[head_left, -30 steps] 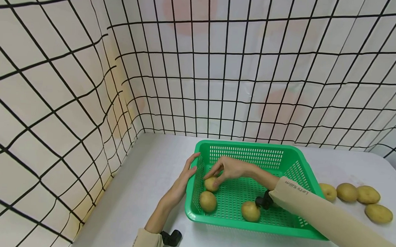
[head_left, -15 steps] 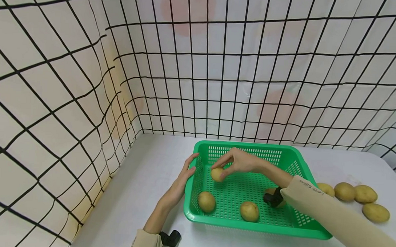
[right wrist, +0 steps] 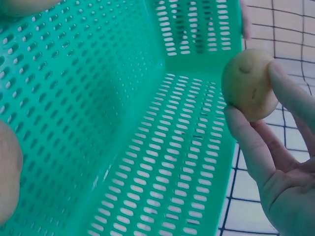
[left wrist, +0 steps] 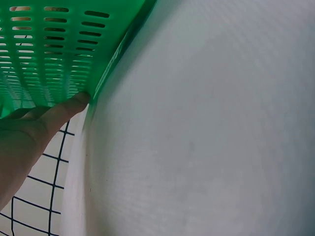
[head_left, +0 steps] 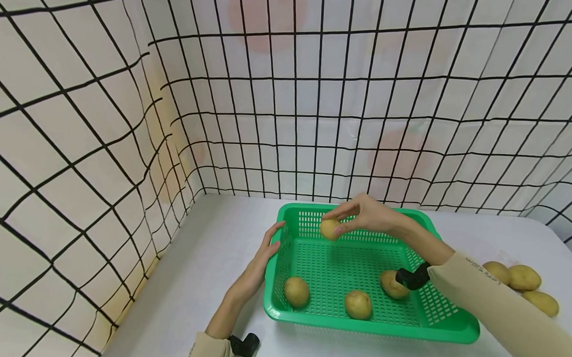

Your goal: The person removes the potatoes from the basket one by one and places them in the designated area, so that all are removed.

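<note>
Between the thumb and fingers of my right hand (head_left: 372,215), a small yellow potato (head_left: 329,229) is pinched above the back left of a green perforated basket (head_left: 370,330). The right wrist view shows that potato (right wrist: 248,84) held at the fingertips, overlapping the basket rim. My left hand (head_left: 252,277) lies along the basket's left side with fairly straight fingers touching it; in the left wrist view a fingertip (left wrist: 79,100) presses the outer wall. Inside the basket lie three more potatoes: one front left (head_left: 297,292), one front middle (head_left: 358,305) and one at right (head_left: 394,284), partly behind a wrist camera.
On the white table (head_left: 218,223), right of the basket, several potatoes (head_left: 525,277) lie close together, partly hidden by the right sleeve (head_left: 490,301). Black grid netting (head_left: 316,116) over white sheeting stands behind and at the left.
My right hand has lifted the potato from the basket's left side and carried it up, back and to the right. The left hand keeps its place at the basket's side.
</note>
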`<action>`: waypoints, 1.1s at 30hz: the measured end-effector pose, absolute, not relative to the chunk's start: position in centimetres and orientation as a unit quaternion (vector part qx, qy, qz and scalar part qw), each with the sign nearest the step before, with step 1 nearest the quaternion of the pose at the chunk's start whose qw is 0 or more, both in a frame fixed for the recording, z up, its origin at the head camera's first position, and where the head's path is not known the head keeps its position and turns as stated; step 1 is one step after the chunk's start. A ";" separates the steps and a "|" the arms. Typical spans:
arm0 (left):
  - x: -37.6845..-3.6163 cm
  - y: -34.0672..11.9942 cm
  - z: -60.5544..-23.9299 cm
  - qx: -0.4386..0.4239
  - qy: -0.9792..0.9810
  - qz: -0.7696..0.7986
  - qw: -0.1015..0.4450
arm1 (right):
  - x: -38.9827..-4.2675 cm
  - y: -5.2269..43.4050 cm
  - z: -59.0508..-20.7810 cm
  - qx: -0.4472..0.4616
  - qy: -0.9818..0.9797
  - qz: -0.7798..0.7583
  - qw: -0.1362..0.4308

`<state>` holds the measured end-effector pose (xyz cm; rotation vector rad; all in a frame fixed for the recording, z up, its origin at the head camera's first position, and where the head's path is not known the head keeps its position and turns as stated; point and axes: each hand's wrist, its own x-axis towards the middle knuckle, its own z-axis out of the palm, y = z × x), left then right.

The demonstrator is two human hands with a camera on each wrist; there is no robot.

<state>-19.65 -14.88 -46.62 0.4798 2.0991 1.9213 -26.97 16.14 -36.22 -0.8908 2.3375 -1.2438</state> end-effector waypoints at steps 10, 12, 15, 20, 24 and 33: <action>-19.6 -15.1 -46.5 0.166 0.720 0.663 0.126 | -26.3 19.2 -34.3 -0.276 0.845 -0.433 0.150; -19.6 -15.1 -46.5 0.165 0.720 0.663 0.125 | -26.1 19.9 -33.8 -0.270 0.849 -0.430 0.144; -19.6 -15.0 -46.6 0.168 0.720 0.661 0.125 | -25.7 21.1 -33.2 -0.271 0.858 -0.417 0.132; -19.7 -15.0 -46.7 0.170 0.719 0.661 0.128 | -24.7 23.5 -32.5 -0.257 0.877 -0.391 0.111; -19.7 -14.9 -46.6 0.167 0.718 0.663 0.127 | -23.9 25.3 -32.3 -0.241 0.882 -0.392 0.102; -19.6 -14.8 -46.8 0.164 0.720 0.662 0.129 | -21.9 29.1 -32.5 -0.198 0.900 -0.381 0.071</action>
